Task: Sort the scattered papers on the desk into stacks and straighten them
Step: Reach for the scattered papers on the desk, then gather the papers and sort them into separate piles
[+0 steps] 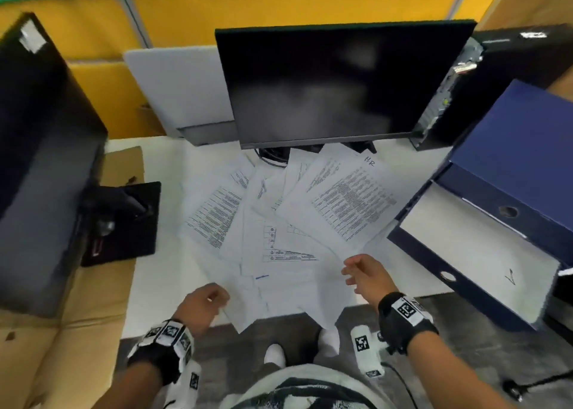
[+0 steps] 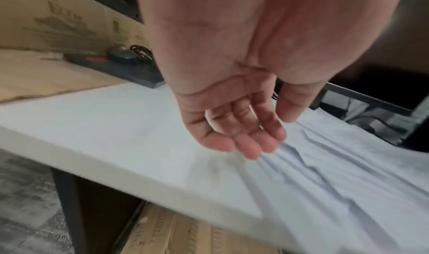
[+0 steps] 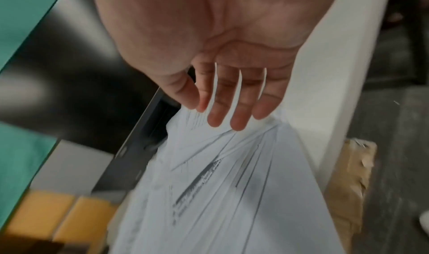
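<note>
Papers (image 1: 288, 222) lie fanned and overlapping on the white desk (image 1: 161, 272) in front of the monitor (image 1: 335, 83), some hanging over the near edge, none stacked yet. Left hand (image 1: 203, 304) hovers at the pile's left edge, right hand (image 1: 366, 275) at its right, both with loose fingers holding nothing. Looks like the gathering step; next needs sheets swept together without creasing.

white desk (image 1: 161, 266): printed papers (image 1: 279, 222) fanned and overlapping across its middle, some overhanging the near edge. dark monitor (image 1: 335, 83) stands at the back. black stand base (image 1: 124, 222) lies at left, partly on cardboard (image 1: 121, 163).
</note>
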Available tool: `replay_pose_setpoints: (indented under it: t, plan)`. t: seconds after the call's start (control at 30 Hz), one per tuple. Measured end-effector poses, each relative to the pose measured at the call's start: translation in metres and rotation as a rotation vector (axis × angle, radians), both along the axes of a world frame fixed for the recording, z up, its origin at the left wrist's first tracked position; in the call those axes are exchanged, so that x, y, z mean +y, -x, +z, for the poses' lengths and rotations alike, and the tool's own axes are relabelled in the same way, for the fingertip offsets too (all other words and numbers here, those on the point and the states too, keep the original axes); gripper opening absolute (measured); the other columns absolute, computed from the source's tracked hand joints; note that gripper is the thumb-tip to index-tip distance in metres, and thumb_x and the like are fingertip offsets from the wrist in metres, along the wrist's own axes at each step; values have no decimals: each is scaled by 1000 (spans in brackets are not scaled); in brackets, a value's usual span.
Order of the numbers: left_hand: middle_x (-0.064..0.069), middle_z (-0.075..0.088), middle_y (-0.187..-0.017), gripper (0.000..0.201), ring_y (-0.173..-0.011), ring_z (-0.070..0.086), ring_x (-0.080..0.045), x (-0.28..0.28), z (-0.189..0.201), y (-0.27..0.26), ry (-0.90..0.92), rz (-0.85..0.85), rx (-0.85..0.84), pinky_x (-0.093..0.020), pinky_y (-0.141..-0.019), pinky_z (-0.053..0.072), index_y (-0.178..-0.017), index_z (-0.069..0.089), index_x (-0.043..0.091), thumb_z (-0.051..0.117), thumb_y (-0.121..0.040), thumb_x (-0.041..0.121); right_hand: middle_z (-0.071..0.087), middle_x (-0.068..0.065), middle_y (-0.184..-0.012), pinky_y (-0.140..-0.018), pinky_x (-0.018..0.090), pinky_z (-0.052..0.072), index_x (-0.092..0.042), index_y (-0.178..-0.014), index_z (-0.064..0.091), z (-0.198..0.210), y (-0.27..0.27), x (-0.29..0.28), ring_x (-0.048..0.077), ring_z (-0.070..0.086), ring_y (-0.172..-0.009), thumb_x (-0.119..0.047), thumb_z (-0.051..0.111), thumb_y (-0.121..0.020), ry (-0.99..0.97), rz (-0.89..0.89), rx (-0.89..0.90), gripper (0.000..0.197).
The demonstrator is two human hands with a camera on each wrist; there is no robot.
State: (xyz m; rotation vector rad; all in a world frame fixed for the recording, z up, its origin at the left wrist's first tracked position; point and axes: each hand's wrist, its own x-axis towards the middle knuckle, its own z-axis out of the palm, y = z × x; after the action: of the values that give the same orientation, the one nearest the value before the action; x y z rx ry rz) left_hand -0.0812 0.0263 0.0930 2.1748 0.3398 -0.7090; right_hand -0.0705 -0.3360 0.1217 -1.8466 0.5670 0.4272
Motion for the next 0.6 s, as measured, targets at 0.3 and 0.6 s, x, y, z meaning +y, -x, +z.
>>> replay_pose_setpoints:
  t: [0.3, 0.6]
  plan:
    - [-21, 41, -137, 50, -122, 48, -39, -40, -18, -23, -304, 563, -48, -40, -105, 39, -131, 49, 14, 63, -84, 21, 39, 9, -148, -111, 29, 29, -17, -136, 47, -38, -68, 12, 25, 39, -133, -16, 58, -89, 466, 601, -201, 48]
    - [-20, 62, -125, 43, -112, 59, -39, -41, -13, -34, -55, 774, 31, -40, -95, 48, -122, 58, 2, 62, -87, 26, -3, 0, -163, -121, 36, 14, -35, -148, 25, -63, -64, 1, 27, 2, -149, -31, 54, -90, 663, 930, -20, 65]
